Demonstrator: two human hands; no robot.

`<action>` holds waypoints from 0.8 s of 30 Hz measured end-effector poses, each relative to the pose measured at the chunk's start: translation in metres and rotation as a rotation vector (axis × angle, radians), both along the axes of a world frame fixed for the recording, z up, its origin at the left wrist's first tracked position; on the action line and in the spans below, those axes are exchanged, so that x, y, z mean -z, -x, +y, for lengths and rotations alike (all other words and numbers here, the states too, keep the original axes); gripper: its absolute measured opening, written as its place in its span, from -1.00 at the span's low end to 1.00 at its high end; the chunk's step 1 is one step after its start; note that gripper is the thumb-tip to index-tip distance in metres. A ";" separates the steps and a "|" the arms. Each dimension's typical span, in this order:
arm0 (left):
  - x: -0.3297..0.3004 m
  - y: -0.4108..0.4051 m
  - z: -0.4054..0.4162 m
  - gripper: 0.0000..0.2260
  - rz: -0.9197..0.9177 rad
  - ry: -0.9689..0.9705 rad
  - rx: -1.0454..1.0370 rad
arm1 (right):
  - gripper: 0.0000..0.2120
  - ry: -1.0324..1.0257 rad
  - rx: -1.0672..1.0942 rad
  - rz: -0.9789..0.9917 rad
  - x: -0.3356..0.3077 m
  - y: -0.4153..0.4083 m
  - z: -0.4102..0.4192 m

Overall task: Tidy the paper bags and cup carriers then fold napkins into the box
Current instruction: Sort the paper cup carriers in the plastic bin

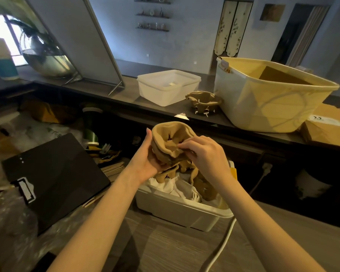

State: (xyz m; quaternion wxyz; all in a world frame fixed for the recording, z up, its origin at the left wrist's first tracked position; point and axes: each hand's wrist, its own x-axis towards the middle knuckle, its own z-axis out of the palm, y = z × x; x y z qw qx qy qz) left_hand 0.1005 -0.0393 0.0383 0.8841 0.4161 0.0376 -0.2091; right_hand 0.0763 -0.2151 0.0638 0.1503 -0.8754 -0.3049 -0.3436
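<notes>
My left hand cups a stack of brown cup carriers from below and from the side, thumb upright against the outer wall, fingers curled under the base. My right hand pinches the near rim of the top carrier between thumb and fingertips. The stack sits between my two palms, just above the white bin that lies below my wrists; more loose carriers and white paper lie in that bin under my right hand. I judge the step in hand to be nesting the carriers into one even stack. To do it well, keep the left hand as the fixed support, and use the right fingertips only to seat the rim squarely into the one beneath. The pulp looks soft and creased, so press lightly; a hard pinch would likely deform it. Another carrier rests beyond my fingers on the shelf, beside the large yellow tub.
</notes>
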 end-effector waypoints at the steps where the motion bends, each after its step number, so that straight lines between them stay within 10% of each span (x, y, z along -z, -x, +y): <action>1: -0.001 0.000 0.001 -0.40 -0.010 -0.023 0.000 | -0.77 0.014 -0.015 0.016 0.003 -0.001 0.000; 12: -0.004 0.000 0.031 -0.75 0.047 -0.101 -0.286 | -0.83 -0.383 0.048 0.370 0.020 -0.015 0.011; 19: 0.001 -0.002 0.057 -0.70 0.107 -0.088 -0.395 | -0.66 0.083 0.241 0.605 0.055 -0.041 0.022; 24: 0.006 -0.006 0.071 -0.66 0.118 -0.107 -0.432 | -0.59 0.032 0.358 0.566 0.061 -0.057 0.042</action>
